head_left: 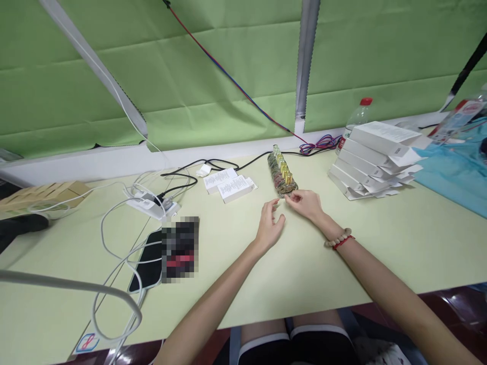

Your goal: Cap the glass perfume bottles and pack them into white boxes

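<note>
A row of dark green and brownish bundles (277, 172), topped with shiny yellow and gold pieces (282, 165), runs away from me across the table; their exact kind is unclear. At the near end of this row, my right hand (305, 204) has its thumb and forefinger pinched together. What sits between those fingertips is too small to make out. My left hand (269, 227) is just left of it and nearer to me, fingers apart and slightly curled, holding nothing. Beads and a red string circle my right wrist.
White boxes (375, 162) are stacked at the right before a red-capped bottle (355, 119). Two flat white boxes (236, 188) lie left of the row. Farther left are a power strip (146, 203), loose white cables, a phone (148, 261) and cardboard (57, 195).
</note>
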The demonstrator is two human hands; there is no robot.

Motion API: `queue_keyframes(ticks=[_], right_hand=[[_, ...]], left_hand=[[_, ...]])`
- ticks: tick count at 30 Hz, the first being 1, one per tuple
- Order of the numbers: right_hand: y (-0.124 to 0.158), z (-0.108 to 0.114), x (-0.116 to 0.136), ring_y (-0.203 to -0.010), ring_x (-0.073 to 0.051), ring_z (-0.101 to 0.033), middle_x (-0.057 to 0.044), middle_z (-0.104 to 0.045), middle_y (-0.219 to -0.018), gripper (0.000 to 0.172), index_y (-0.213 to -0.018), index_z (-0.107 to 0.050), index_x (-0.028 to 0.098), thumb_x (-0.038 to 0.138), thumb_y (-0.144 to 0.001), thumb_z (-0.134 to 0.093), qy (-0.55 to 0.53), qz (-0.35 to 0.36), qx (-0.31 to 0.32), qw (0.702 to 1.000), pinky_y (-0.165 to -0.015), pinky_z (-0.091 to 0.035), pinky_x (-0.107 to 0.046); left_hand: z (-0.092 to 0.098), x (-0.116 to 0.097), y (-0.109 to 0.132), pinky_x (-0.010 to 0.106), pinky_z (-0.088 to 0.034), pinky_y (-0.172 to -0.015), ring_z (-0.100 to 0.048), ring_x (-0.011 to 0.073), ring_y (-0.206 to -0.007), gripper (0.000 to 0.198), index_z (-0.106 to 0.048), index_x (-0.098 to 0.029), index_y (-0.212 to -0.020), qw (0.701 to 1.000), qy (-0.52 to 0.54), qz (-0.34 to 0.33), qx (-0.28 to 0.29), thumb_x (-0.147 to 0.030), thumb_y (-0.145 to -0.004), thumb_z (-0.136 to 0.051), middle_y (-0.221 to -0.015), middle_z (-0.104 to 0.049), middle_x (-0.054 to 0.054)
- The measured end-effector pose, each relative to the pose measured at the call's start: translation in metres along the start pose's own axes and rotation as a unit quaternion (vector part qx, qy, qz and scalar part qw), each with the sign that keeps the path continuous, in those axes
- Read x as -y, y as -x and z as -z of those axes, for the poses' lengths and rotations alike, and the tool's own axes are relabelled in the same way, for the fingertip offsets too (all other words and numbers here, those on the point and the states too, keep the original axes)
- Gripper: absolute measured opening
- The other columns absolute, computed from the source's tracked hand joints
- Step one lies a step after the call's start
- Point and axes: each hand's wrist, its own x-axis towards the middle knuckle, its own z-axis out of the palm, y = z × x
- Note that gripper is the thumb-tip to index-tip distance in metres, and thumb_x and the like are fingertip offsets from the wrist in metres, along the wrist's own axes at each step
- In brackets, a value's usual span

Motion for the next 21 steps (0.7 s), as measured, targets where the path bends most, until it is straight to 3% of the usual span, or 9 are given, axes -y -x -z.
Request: queue_keyframes(ticks=[4,10,16,21], right_hand=[[0.0,-0.001,0.002,-0.079,-0.017,-0.058,-0.001,-0.068,-0.08,0.015,-0.083,-0.064,0.022,0.032,-0.077,-0.053,-0.023,0.072,0.035,0.997,-0.067,-0.04,-0.027],[0.001,-0.006,-0.003,-0.097,-0.02,-0.053,-0.005,-0.063,-0.102,0.029,-0.106,-0.056,0.02,0.03,-0.079,-0.054,0.013,0.108,0.079,0.991,-0.083,-0.037,-0.036],[0.003,-0.013,0.0,-0.107,-0.023,-0.049,-0.008,-0.057,-0.115,0.033,-0.115,-0.055,0.023,0.029,-0.084,-0.046,0.043,0.125,0.093,0.987,-0.089,-0.035,-0.04],[0.0,-0.016,0.002,-0.105,-0.022,-0.052,-0.006,-0.06,-0.109,0.024,-0.101,-0.063,0.024,0.027,-0.081,-0.051,-0.002,0.11,0.078,0.991,-0.088,-0.039,-0.039]], left_hand=[[0.001,0.002,0.0,0.028,-0.044,-0.071,-0.052,0.018,-0.104,0.042,-0.046,-0.021,-0.117,1.0,0.008,-0.008,-0.01,-0.015,-0.075,-0.048,-0.12,-0.05,0.008],[0.004,0.0,0.0,0.027,-0.043,-0.072,-0.051,0.0177,-0.105,0.041,-0.048,-0.021,-0.115,1.0,0.014,0.001,-0.016,-0.015,-0.075,-0.049,-0.12,-0.051,0.008],[0.007,0.001,0.001,0.029,-0.042,-0.075,-0.052,0.0179,-0.102,0.04,-0.05,-0.022,-0.114,0.999,0.028,0.012,-0.024,-0.016,-0.074,-0.048,-0.119,-0.052,0.008],[0.01,0.0,-0.001,0.029,-0.042,-0.075,-0.055,0.018,-0.091,0.027,-0.059,-0.02,-0.098,0.998,0.057,0.028,-0.015,-0.022,-0.072,-0.049,-0.093,-0.06,0.005]])
